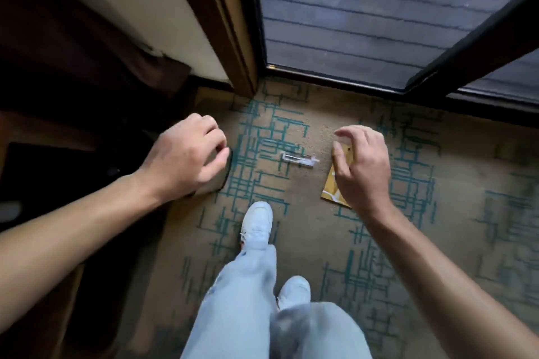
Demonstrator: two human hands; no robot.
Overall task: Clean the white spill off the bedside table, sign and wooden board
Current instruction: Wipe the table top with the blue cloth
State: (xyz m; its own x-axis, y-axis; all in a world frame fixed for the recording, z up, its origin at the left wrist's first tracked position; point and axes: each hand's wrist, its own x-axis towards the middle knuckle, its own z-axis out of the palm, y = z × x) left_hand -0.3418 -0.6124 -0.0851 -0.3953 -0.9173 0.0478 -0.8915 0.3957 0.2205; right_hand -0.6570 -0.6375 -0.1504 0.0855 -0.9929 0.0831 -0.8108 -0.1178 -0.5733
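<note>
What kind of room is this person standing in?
Probably a hotel room or bedroom, by a glass door. The clues: the tan carpet with teal line patterns, dark curtains on the left, and the sliding glass door looking out onto grey outdoor decking.

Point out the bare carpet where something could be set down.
Free: carpet right of the wooden board, toward the glass door; also between the clear plastic piece and the front shoe. Crowded: the left, by the dark furniture.
</note>
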